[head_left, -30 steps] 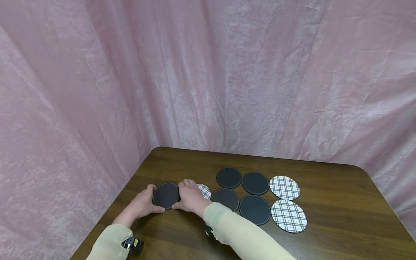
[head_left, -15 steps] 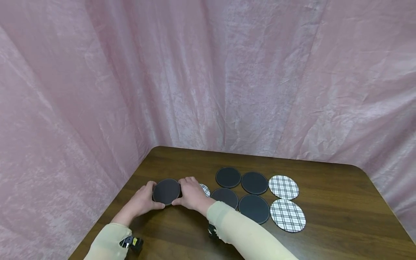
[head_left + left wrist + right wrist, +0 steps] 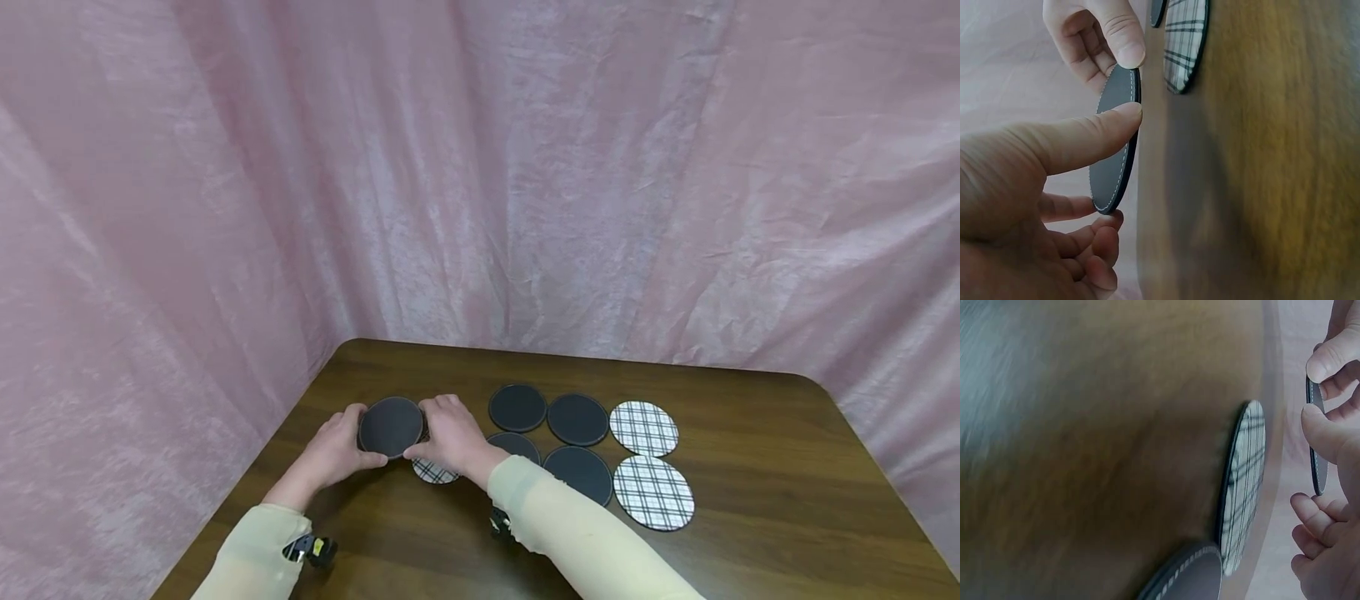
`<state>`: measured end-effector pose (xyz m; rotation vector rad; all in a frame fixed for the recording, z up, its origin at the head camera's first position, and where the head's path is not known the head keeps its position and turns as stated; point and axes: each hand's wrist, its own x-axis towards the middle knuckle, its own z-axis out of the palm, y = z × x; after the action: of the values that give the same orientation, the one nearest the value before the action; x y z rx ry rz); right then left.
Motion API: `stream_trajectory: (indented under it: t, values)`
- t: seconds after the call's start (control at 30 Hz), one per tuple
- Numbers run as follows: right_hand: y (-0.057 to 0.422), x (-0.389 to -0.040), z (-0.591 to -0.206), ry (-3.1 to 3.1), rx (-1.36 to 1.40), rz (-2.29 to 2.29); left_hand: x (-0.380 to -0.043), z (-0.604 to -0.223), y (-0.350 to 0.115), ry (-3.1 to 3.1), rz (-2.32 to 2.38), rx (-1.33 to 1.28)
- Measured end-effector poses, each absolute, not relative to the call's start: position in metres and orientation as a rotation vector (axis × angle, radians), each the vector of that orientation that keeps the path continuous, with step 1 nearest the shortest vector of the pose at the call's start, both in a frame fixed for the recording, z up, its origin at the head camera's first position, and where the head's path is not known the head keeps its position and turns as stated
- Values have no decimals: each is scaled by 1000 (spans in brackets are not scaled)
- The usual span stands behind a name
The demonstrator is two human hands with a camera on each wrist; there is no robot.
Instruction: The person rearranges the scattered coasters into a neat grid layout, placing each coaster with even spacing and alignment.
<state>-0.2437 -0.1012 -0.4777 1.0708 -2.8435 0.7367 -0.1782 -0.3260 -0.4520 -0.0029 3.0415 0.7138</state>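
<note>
Both hands hold one round black coaster [image 3: 391, 427] with pale stitching around its rim. My left hand [image 3: 333, 450] pinches its left edge, thumb across the dark face in the left wrist view. At the opposite edge, my right hand [image 3: 452, 435] grips it between thumb and fingers. The coaster [image 3: 1109, 178] is raised and tilted, with a gap between it and the tabletop in the left wrist view. A plaid coaster [image 3: 435, 472] lies on the table below the right hand, partly hidden by it; the right wrist view shows this plaid coaster [image 3: 1244, 487] lying flat.
Right of the hands, several coasters lie in two rows: black ones [image 3: 577, 419] and two white plaid ones [image 3: 654, 492]. The right sleeve [image 3: 570, 517] passes in front of the nearer row. A pink curtain [image 3: 480, 183] hangs behind the brown wooden table [image 3: 780, 467].
Both hands have lifted the black coaster and moved it slightly right. More of the plaid coaster's near side now shows beneath the right hand. The other coasters stay in place.
</note>
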Motion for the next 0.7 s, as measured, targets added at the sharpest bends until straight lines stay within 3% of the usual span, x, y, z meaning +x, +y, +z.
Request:
stream_trajectory:
  t: [0.7]
  values:
    - [-60,-269,-471,-2812,952,767,-221,-452,-291,3058,720,108]
